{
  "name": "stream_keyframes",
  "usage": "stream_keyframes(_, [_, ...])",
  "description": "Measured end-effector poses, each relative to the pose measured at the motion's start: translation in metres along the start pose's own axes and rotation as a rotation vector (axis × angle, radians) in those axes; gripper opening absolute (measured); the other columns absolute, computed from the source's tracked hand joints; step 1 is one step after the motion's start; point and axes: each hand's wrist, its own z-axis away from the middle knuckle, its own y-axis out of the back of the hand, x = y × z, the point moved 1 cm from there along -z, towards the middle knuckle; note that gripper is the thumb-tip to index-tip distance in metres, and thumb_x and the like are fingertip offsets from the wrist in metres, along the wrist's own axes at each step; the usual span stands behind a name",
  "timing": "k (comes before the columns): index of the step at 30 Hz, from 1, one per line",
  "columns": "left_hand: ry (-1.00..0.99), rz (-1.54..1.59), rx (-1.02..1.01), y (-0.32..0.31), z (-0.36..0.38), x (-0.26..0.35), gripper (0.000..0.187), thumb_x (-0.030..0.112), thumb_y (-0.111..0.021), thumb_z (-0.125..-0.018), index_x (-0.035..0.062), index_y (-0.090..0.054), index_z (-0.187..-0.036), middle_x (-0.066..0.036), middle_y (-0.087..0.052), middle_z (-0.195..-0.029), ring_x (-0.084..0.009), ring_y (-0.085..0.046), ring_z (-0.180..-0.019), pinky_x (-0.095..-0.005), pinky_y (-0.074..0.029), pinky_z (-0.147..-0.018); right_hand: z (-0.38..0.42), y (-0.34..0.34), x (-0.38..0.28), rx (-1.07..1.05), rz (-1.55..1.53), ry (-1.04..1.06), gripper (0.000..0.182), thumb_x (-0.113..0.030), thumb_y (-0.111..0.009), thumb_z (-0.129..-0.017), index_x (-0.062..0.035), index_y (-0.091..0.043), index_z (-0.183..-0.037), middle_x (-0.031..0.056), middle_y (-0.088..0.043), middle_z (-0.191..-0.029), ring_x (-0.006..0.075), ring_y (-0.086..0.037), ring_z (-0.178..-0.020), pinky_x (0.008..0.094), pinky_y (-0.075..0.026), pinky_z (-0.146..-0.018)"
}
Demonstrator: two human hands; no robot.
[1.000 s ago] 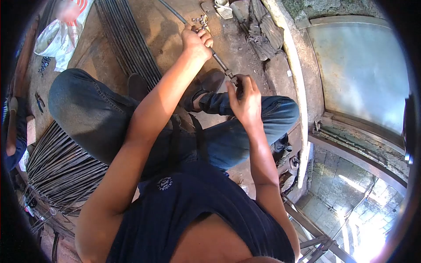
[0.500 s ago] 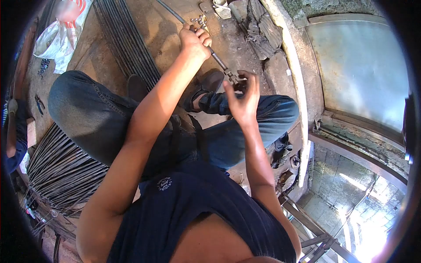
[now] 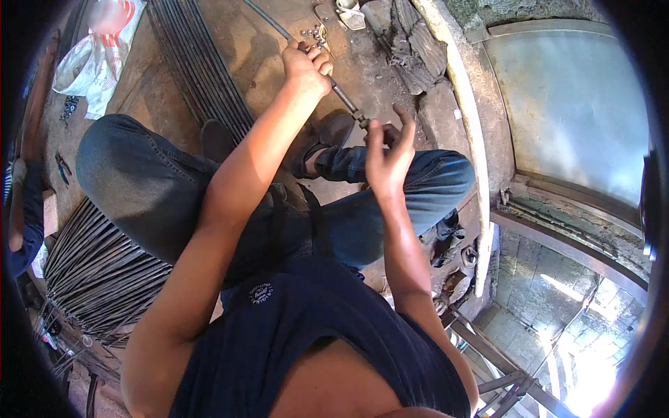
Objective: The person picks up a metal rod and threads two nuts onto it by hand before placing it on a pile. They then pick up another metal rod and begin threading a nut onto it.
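Observation:
A long dark metal rod [image 3: 268, 19] runs slantwise from the top of the view toward my right knee. My left hand [image 3: 306, 70] is closed around it, fingers wrapped over the top. At the rod's near end sits a dark metal fitting [image 3: 360, 117] that looks like a nut. My right hand [image 3: 389, 157] is beside that end, thumb right at the fitting, forefinger raised and spread away. Its other fingers are curled and partly hidden behind the thumb. Several small nuts [image 3: 313, 33] lie on the floor beyond my left hand.
Bundles of dark rods lie ahead [image 3: 202, 63] and at my left [image 3: 104, 272]. Pliers [image 3: 63, 168] and a white sack [image 3: 101, 66] are on the left floor. A pale pole [image 3: 465, 104] edges the right side. Another person's arm [image 3: 19, 202] shows far left.
My right hand's fingers have opened and shifted slightly away from the fitting, exposing more of it. The left hand keeps its grip; the rod has moved slightly left.

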Motion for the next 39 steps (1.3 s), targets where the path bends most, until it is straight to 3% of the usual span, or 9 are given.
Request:
stream_keyframes(5, [0.004, -0.004, 0.014, -0.003, 0.003, 0.001, 0.035, 0.041, -0.038, -0.1, 0.0145, -0.041, -0.077, 0.004, -0.033, -0.053, -0.0099, -0.024, -0.041, -0.0261, -0.017, -0.039, -0.009, -0.005, 0.005, 0.125, 0.321, 0.758, 0.042, -0.006, -0.065, -0.088, 0.0032, -0.046, -0.125, 0.014, -0.065, -0.077, 0.0227, -0.064, -0.064, 0.0326, -0.051, -0.062])
stream_keyframes(10, [-0.001, -0.008, 0.026, -0.002, 0.005, 0.001, 0.033, 0.04, -0.038, -0.1, 0.0144, -0.041, -0.078, 0.004, -0.033, -0.053, -0.0101, -0.024, -0.041, -0.0257, -0.018, -0.039, -0.011, -0.005, 0.015, 0.02, -0.205, 0.079, 0.044, -0.01, -0.067, -0.088, 0.0039, -0.047, -0.126, 0.0143, -0.067, -0.082, 0.0215, -0.065, -0.069, 0.0312, -0.052, -0.066])
stream_keyframes(16, [0.006, 0.003, 0.017, -0.004, 0.005, 0.0, 0.034, 0.039, -0.037, -0.1, 0.0143, -0.041, -0.078, 0.004, -0.033, -0.053, -0.0102, -0.024, -0.041, -0.0258, -0.018, -0.039, -0.006, -0.004, 0.007, 0.08, 0.276, 0.712, 0.041, -0.013, -0.063, -0.092, 0.0047, -0.047, -0.125, 0.0147, -0.064, -0.084, 0.0178, -0.063, -0.071, 0.0309, -0.051, -0.066])
stream_keyframes(18, [-0.003, -0.008, 0.036, -0.003, 0.005, 0.0, 0.034, 0.039, -0.037, -0.1, 0.0143, -0.041, -0.078, 0.004, -0.033, -0.052, -0.0102, -0.024, -0.041, -0.0258, -0.018, -0.039, -0.003, -0.001, 0.006, -0.05, -0.169, -0.024, 0.05, -0.004, -0.071, -0.082, 0.0034, -0.047, -0.126, 0.0152, -0.059, -0.091, 0.0222, -0.062, -0.078, 0.0331, -0.051, -0.071])
stream_keyframes(22, [-0.004, -0.023, 0.024, -0.002, 0.003, 0.001, 0.035, 0.04, -0.036, -0.101, 0.0143, -0.041, -0.078, 0.004, -0.033, -0.053, -0.0103, -0.024, -0.041, -0.0256, -0.018, -0.04, -0.008, -0.005, 0.007, 0.132, 0.248, 0.676, 0.043, -0.005, -0.063, -0.089, 0.0043, -0.045, -0.127, 0.0152, -0.062, -0.081, 0.0183, -0.063, -0.068, 0.03, -0.05, -0.062])
stream_keyframes(28, [0.021, -0.025, 0.026, 0.002, -0.004, 0.002, 0.039, 0.052, -0.039, -0.098, 0.0177, -0.043, -0.08, 0.006, -0.033, -0.054, -0.0098, -0.024, -0.043, -0.0261, -0.017, -0.042, -0.008, -0.007, 0.014, -0.016, -0.251, 0.025, 0.059, 0.001, -0.074, -0.074, 0.0009, -0.047, -0.126, 0.0144, -0.058, -0.09, 0.0228, -0.061, -0.074, 0.0315, -0.05, -0.068])
stream_keyframes(32, [0.027, -0.021, 0.013, 0.003, -0.006, 0.001, 0.038, 0.051, -0.039, -0.098, 0.0176, -0.043, -0.081, 0.006, -0.033, -0.054, -0.0098, -0.025, -0.043, -0.0261, -0.017, -0.042, -0.008, -0.009, 0.012, 0.148, 0.195, 0.713, 0.042, -0.007, -0.063, -0.09, 0.0028, -0.045, -0.127, 0.0112, -0.061, -0.08, 0.0162, -0.06, -0.069, 0.0282, -0.049, -0.064])
stream_keyframes(36, [0.035, -0.02, 0.031, 0.002, -0.004, 0.001, 0.037, 0.05, -0.04, -0.098, 0.0175, -0.043, -0.081, 0.006, -0.034, -0.054, -0.0097, -0.025, -0.043, -0.026, -0.017, -0.042, -0.01, -0.011, 0.025, -0.023, -0.442, -0.087, 0.062, -0.001, -0.077, -0.072, 0.0009, -0.046, -0.126, 0.0135, -0.058, -0.096, 0.0216, -0.061, -0.081, 0.0303, -0.05, -0.068])
stream_keyframes(39, [0.025, -0.015, 0.013, 0.002, -0.003, 0.001, 0.037, 0.05, -0.04, -0.098, 0.0173, -0.043, -0.08, 0.006, -0.034, -0.055, -0.0097, -0.025, -0.043, -0.0263, -0.017, -0.042, -0.009, -0.01, 0.007, 0.129, 0.226, 0.676, 0.05, -0.003, -0.071, -0.082, 0.0042, -0.046, -0.125, 0.0137, -0.065, -0.089, 0.0207, -0.063, -0.069, 0.0308, -0.052, -0.069])
